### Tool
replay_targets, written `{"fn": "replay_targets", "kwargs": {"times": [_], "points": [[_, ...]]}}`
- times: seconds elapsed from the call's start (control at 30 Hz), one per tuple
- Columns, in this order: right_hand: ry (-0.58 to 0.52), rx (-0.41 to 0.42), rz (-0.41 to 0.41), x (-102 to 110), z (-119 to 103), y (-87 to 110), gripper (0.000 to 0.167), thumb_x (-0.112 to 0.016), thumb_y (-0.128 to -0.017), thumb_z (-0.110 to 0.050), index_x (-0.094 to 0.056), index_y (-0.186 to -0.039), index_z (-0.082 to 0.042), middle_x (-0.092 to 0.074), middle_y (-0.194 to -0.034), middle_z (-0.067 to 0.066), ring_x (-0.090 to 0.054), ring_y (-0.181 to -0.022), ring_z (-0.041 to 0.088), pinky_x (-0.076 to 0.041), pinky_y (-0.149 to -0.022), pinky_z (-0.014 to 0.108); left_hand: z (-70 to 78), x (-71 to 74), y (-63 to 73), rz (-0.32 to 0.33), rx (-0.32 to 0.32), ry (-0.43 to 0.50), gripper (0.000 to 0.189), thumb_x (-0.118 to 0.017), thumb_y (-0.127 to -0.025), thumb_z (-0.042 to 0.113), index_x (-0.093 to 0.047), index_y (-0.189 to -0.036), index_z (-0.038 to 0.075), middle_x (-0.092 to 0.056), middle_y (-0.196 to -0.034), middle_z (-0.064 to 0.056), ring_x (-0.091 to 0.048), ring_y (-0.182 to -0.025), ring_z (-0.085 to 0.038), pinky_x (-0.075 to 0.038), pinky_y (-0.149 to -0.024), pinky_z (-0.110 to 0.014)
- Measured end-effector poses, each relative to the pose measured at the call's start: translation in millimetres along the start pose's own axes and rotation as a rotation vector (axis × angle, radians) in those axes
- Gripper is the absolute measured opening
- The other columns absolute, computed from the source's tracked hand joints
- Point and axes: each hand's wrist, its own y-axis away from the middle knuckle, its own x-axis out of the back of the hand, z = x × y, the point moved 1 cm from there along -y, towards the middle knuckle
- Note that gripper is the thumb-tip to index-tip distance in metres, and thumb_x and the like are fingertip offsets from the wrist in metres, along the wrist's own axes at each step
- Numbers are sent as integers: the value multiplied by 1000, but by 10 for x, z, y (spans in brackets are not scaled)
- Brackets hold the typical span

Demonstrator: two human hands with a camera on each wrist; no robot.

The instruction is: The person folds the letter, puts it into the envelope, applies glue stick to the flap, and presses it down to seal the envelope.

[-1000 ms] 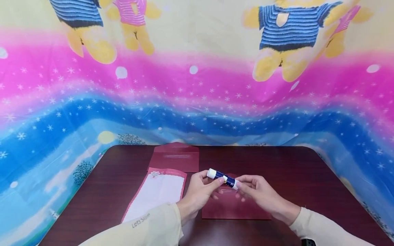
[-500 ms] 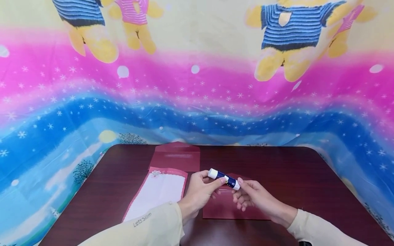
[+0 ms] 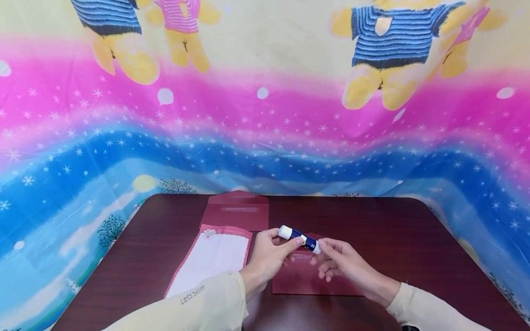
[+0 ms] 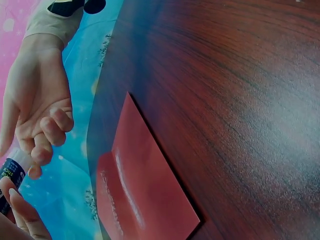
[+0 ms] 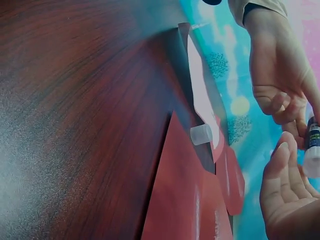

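Note:
My left hand holds a glue stick with a dark blue label and white ends, thumb across its barrel. It lies tilted in the air, one end up toward the left. At the lower right end, the thumb and forefinger of my right hand pinch the white base, while its other fingers hang loosely curled below. Beneath both hands a dark red envelope rests on the table, its flap spread toward the far side and partly hidden by the hands. A small translucent cap stands beside the envelope in the right wrist view.
Left of the hands lies a white letter sheet with a red border and a silvery ornament at its top. Behind it, a second red envelope lies with its flap open. A printed cloth hangs behind the dark wooden table.
My right hand's fingers have shifted their hold on the glue stick's base, dropping a little and then closing in again. My left hand keeps nearly the same place and grip.

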Motion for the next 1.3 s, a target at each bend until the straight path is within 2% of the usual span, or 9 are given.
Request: {"fn": "replay_targets", "kwargs": {"times": [0.1, 0.23, 0.43, 0.57, 0.8, 0.9, 1.03, 1.17, 1.3], "points": [[25, 16, -1, -2, -5, -3, 43, -46, -108, -38, -56, -119, 3, -68, -92, 2, -65, -72, 11, -57, -66, 25, -1, 5, -6, 8, 1, -15, 31, -80, -87, 28, -73, -109, 7, -76, -83, -6, -65, -61, -13, -54, -61, -24], [33, 12, -17, -4, -13, -15, 51, -38, -110, -41, -61, -109, 4, -67, -86, 1, -64, -70, 10, -57, -66, 24, 1, 6, -13, 5, 0, -18, 32, -80, -87, 29, -73, -108, 7, -75, -82, -6, -65, -61, -12, -55, -61, -24], [43, 10, 5, -14, 17, -39, 47, -45, -108, -39, -57, -120, 5, -69, -90, 3, -65, -68, 9, -57, -65, 25, -3, 11, -21, 16, 8, -19, 32, -81, -87, 29, -72, -107, 6, -74, -79, -5, -65, -60, -11, -55, -61, -24], [38, 24, -26, -17, 29, -56, 46, -42, -109, -40, -60, -110, 3, -68, -86, 2, -65, -68, 9, -57, -64, 25, -11, 16, -26, 16, 21, -15, 33, -81, -86, 30, -72, -106, 6, -73, -75, -3, -64, -58, -10, -54, -60, -23], [-198, -39, -110, -57, 40, -90, 55, -32, -106, -57, -59, -115, -9, -68, -90, -4, -64, -72, 7, -54, -67, 22, -27, -18, -16, -37, -27, 15, 29, -83, -85, 23, -72, -104, 4, -76, -86, -13, -65, -60, -12, -55, -61, -24], [-298, -42, -143, -76, 38, -105, 48, -32, -107, -55, -58, -114, -15, -65, -88, -6, -61, -72, 6, -51, -67, 20, -27, -63, -4, -72, -43, 26, 29, -83, -84, 20, -70, -105, 4, -77, -91, -14, -67, -63, -12, -56, -62, -25], [-361, -29, -104, -44, 3, -87, 37, -37, -109, -46, -56, -116, -15, -58, -80, -8, -54, -67, 3, -47, -66, 18, -21, -75, 11, -112, -39, 14, 33, -83, -84, 15, -70, -113, 6, -77, -103, -11, -72, -78, -14, -61, -70, -32], [-362, -24, -24, 83, -26, -60, 37, -40, -108, -44, -51, -120, -11, -55, -78, -8, -52, -63, 3, -46, -65, 18, -57, 14, 11, -184, -41, -126, 29, -80, -87, 15, -71, -115, 10, -75, -107, -10, -72, -81, -18, -60, -68, -34], [-309, -42, 36, 212, -6, -44, 45, -42, -107, -47, -46, -124, -6, -54, -78, -7, -50, -62, 4, -46, -64, 19, -89, 147, 8, -237, -80, -465, 20, -77, -90, 22, -74, -109, 17, -73, -101, 1, -66, -77, -12, -54, -66, -30]]}}
